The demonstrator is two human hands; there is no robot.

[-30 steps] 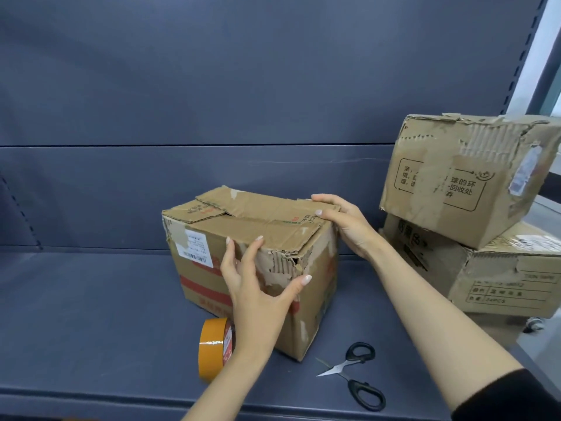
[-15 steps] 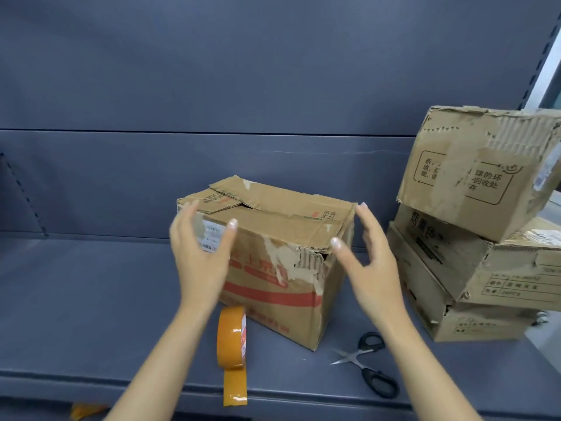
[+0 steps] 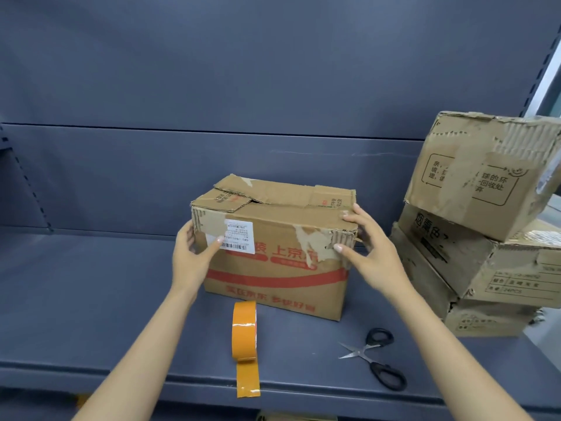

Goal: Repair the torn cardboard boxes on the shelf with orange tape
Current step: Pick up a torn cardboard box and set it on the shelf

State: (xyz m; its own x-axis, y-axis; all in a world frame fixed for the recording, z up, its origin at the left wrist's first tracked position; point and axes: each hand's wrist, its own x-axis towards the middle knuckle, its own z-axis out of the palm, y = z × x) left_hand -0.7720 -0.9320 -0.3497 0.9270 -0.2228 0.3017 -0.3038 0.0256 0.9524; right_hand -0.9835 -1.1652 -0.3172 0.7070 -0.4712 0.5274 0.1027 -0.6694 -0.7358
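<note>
cardboard box gripped at both ends by left hand and right hand, left fingers hidden.

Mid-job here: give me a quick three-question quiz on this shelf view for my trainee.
1. True or false: the orange tape roll stands on edge with a loose strip hanging over the shelf lip.
2. Which hand's fingers touch the white label?
3. The scissors are: A shut, B open, C held.

Key: 1 true. 2 the left hand; the right hand holds the torn corner of the box. 3 B.
</note>
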